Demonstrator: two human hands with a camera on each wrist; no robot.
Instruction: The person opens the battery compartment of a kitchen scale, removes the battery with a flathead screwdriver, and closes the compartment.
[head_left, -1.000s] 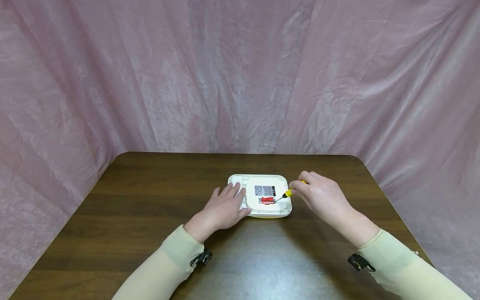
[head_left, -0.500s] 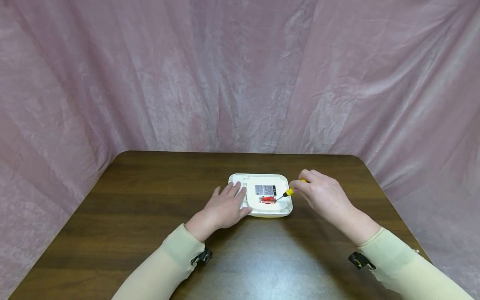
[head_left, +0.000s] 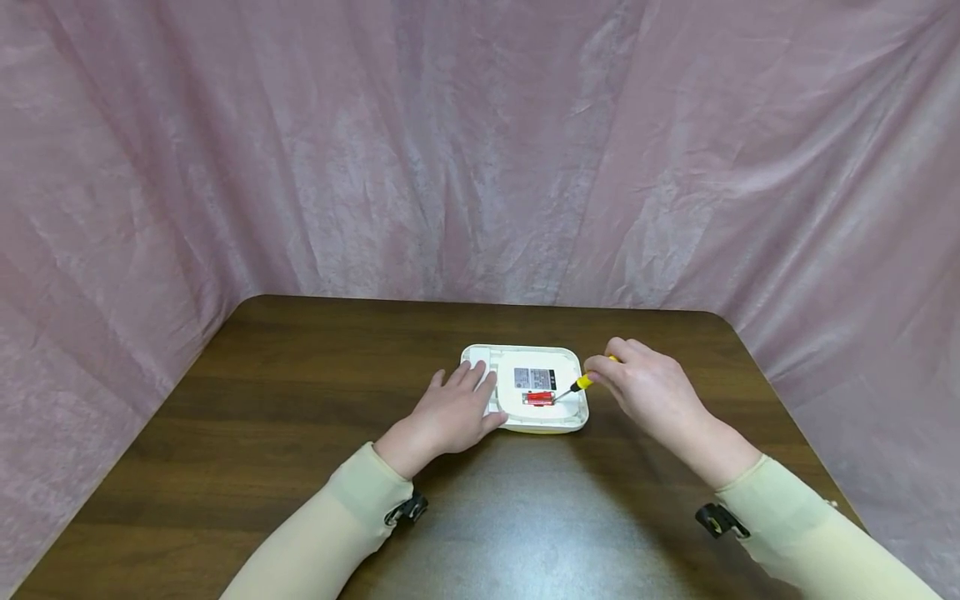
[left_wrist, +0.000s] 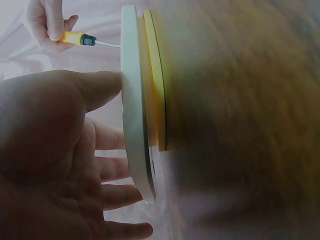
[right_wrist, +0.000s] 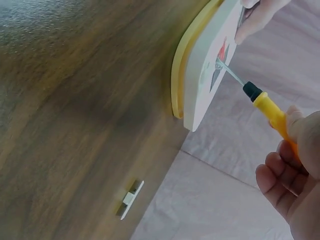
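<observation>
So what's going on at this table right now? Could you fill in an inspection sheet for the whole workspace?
Surface: dark wooden table, rounded corners.
Job's things: flat white device with a yellow underside lies label up; red batteries show in its open bay. Yellow-handled screwdriver with its tip at the bay.
Clutter: a small white piece lies on the table, apart from the device.
Hands: left hand rests flat on the device's left part; right hand grips the screwdriver.
Cables: nothing seen.
Surroundings: pink cloth backdrop on all sides; cream sleeves, a black clip at each wrist.
</observation>
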